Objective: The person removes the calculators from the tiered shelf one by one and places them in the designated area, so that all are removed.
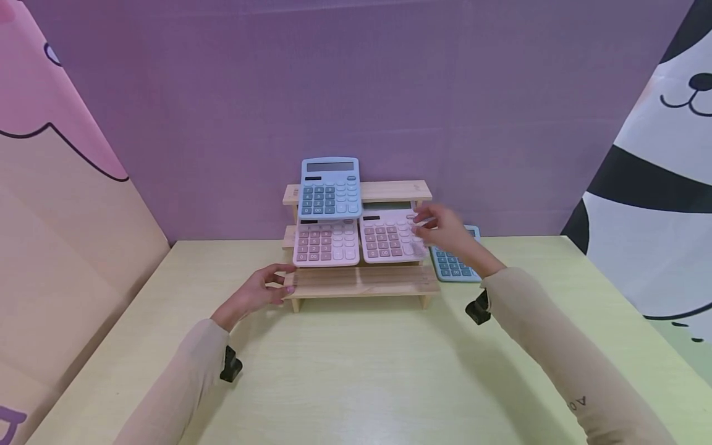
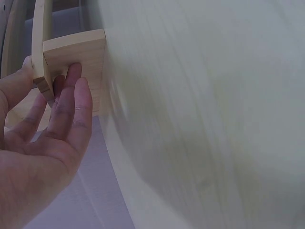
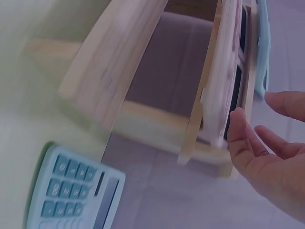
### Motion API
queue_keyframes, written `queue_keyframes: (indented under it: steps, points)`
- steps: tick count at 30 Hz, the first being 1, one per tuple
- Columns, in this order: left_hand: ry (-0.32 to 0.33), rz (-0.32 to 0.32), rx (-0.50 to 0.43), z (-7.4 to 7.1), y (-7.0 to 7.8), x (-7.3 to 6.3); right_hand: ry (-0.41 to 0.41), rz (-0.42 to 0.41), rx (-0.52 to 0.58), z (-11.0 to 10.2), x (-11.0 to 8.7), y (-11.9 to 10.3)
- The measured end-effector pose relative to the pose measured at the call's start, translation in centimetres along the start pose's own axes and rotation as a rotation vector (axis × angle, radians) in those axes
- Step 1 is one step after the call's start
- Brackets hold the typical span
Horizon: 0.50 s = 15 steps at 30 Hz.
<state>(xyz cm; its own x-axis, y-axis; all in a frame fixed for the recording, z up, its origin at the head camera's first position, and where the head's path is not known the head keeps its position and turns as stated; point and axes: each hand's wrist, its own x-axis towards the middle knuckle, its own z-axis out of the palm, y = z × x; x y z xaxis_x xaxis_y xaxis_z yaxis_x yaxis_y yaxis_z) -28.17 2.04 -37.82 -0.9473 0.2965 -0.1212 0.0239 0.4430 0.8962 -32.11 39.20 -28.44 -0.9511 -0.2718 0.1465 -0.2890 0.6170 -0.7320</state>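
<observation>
A three-tier wooden stand (image 1: 364, 282) stands against the back of the table. My left hand (image 1: 258, 290) grips the left end of its lowest board, thumb on one face and fingers curled under it, as the left wrist view shows. Two pink calculators, a left one (image 1: 327, 242) and a right one (image 1: 389, 238), lean side by side on the middle tier. A blue calculator (image 1: 330, 189) leans on the top tier at left. My right hand (image 1: 445, 232) is at the right pink calculator's upper right edge, its fingers loosely bent and apart with nothing between them.
Another blue calculator (image 3: 71, 186) lies on the table (image 1: 356, 371) just right of the stand, partly behind my right forearm in the head view. A purple cloth backdrop (image 1: 356, 93) rises behind the stand, with printed panels at both sides.
</observation>
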Motion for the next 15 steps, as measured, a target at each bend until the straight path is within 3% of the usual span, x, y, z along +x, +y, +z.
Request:
queue_keyframes:
  steps: [6,15]
  points:
    - [-0.003,-0.002,-0.001,0.1,-0.1,0.0,-0.004,-0.028,-0.007,1.3,0.6,-1.4]
    - [-0.003,-0.012,0.001,0.0,0.0,0.0,-0.002,-0.024,0.102,3.4,1.5,-3.0]
